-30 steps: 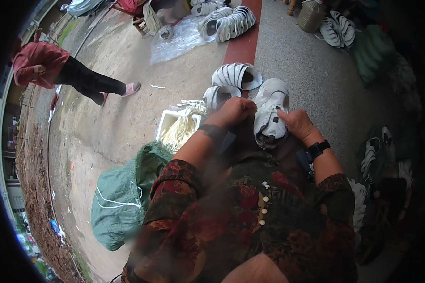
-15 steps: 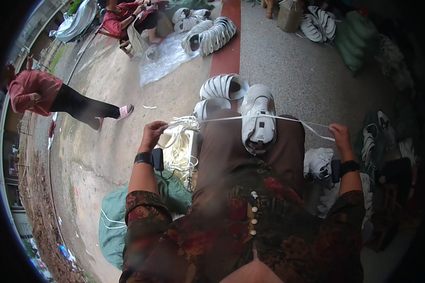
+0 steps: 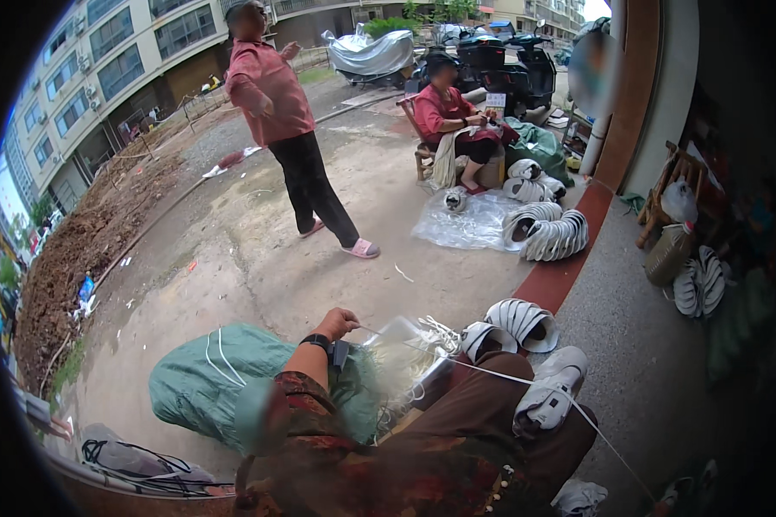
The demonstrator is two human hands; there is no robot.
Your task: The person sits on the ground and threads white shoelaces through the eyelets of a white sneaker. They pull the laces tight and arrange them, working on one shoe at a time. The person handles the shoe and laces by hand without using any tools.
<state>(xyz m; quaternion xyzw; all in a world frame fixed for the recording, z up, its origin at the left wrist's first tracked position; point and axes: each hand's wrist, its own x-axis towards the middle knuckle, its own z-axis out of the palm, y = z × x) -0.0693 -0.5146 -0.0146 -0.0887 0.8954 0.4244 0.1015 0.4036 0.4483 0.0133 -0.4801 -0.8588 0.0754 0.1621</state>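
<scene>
A white-and-grey shoe (image 3: pixel 550 396) rests on my thigh, near the knee of my brown trousers. A thin white shoelace (image 3: pixel 487 372) runs across it, stretched nearly straight. My left hand (image 3: pixel 336 325) grips one end between closed fingers, beyond the shoe's left side. The other end goes down to the dark lower right, where my right hand is not visible. Below my left hand, loose cream laces (image 3: pixel 440 338) lie in and around a pale container. Two curved stacks of white shoe parts (image 3: pixel 519 320) sit just past my knee.
A green sack (image 3: pixel 203 383) lies to my left. One person in red (image 3: pixel 276 95) stands ahead; another (image 3: pixel 444 112) sits on a chair beside clear plastic sheeting (image 3: pixel 466 222) and stacked shoe parts (image 3: pixel 556 233). A red floor strip (image 3: pixel 569 267) runs along the doorway.
My view has swung left and upward, bringing buildings and scooters into sight. My right hand has dropped out of view. The lace still crosses the shoe, held by my left hand.
</scene>
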